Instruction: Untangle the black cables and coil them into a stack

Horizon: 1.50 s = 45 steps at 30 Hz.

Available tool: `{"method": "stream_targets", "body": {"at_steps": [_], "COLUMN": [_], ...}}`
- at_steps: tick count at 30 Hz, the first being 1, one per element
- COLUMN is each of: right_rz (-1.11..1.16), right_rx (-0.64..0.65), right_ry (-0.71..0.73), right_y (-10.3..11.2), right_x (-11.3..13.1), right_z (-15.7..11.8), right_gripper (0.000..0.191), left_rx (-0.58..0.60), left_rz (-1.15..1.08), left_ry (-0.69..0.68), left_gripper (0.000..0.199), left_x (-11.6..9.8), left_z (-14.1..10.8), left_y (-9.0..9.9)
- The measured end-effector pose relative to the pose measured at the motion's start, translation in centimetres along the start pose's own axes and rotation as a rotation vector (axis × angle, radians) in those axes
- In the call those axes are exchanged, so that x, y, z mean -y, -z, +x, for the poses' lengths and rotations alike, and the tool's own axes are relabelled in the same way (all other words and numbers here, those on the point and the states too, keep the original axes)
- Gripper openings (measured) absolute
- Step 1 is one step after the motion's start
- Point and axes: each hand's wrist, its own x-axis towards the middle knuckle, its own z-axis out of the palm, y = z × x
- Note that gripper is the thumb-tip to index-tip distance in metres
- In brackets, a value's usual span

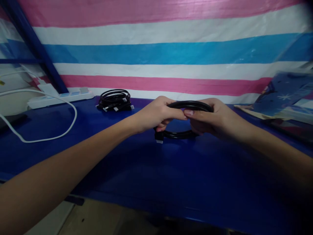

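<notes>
Between my hands is a coiled black cable (192,103), held a little above the blue tabletop (146,169). My left hand (162,112) is closed around the left side of the coil, thumb pointing right. A flat black plug with a pale metal tip (159,141) hangs below those fingers; it resembles an HDMI connector. My right hand (210,116) grips the right side of the loop, and its thumb tip meets the left thumb near the middle. The lower part of the coil shows beneath both hands. My palms hide the coil's sides.
Several coiled black cables with capped plugs (114,100) lie at the back, left of centre. A white power strip (61,99) and a looping white cord (73,112) occupy the left. Blue printed packaging (281,93) stands at the right. A striped sheet (158,52) hangs behind.
</notes>
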Motion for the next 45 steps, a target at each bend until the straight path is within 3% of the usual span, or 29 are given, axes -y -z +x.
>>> {"method": "stream_targets", "body": {"at_steps": [8, 11, 15, 26, 35, 45], "right_rz": [-0.145, -0.205, -0.166, -0.269, -0.245, -0.244], "right_rx": [0.040, 0.039, 0.042, 0.069, 0.125, 0.097], "right_ry": [0.015, 0.014, -0.006, -0.068, -0.052, -0.058], "right_y": [0.3, -0.1, -0.8, -1.3, -1.4, -1.1], "right_x": [0.4, 0.9, 1.2, 1.5, 1.8, 1.3], "right_z": [-0.3, -0.4, -0.7, -1.1, -1.2, -1.1], "right_gripper": [0.026, 0.023, 0.026, 0.021, 0.027, 0.027], "left_rx": [0.192, 0.198, 0.221, 0.354, 0.386, 0.384], "left_rz": [-0.144, -0.049, 0.095, 0.097, 0.102, 0.150], "left_ry": [0.029, 0.019, -0.016, 0.058, 0.077, 0.057], "left_gripper": [0.019, 0.026, 0.014, 0.013, 0.015, 0.019], "left_x": [0.1, -0.1, -0.3, -0.7, -0.6, -0.5], "left_z": [-0.7, -0.7, -0.7, -1.0, -0.8, -0.8], "left_y": [0.5, 0.6, 0.9, 1.6, 1.8, 1.7]}}
